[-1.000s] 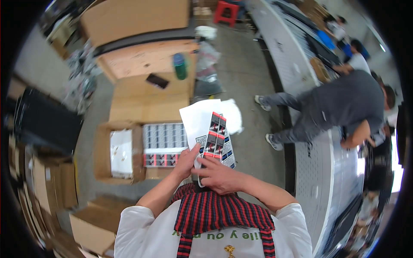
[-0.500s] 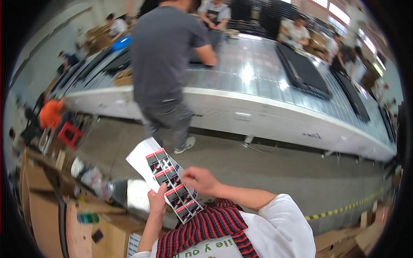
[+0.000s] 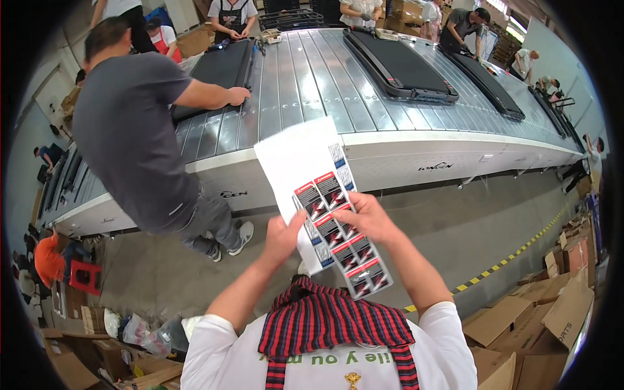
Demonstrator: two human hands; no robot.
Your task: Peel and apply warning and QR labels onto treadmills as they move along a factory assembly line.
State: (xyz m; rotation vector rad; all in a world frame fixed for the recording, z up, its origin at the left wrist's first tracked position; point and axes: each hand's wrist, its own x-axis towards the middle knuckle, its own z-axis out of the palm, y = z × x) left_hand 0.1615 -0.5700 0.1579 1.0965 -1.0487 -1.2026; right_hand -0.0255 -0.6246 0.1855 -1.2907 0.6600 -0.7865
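In front of my chest I hold sheets of stickers in both hands. On top lies a narrow sheet of red, black and white labels (image 3: 346,246), slanting down to the right. Beneath it is a larger white sheet (image 3: 292,159) with blue-and-white stickers along its edges. My left hand (image 3: 284,237) is closed on the left edge of the sheets, thumb on top. My right hand (image 3: 372,220) pinches the label sheet by its upper right part, with the thumb over the labels. The fingers beneath the sheets are hidden.
A long metal roller conveyor (image 3: 312,84) runs across ahead, carrying flat black treadmill-like machines (image 3: 403,62). A person in grey (image 3: 140,130) stands close at left, touching one machine. Cardboard boxes (image 3: 526,318) lie at right, near a yellow-black floor stripe (image 3: 513,253).
My right hand has moved onto the label sheet and grips it. The sheets have shifted right and the label sheet sits askew over the white one. My view has turned rightward.
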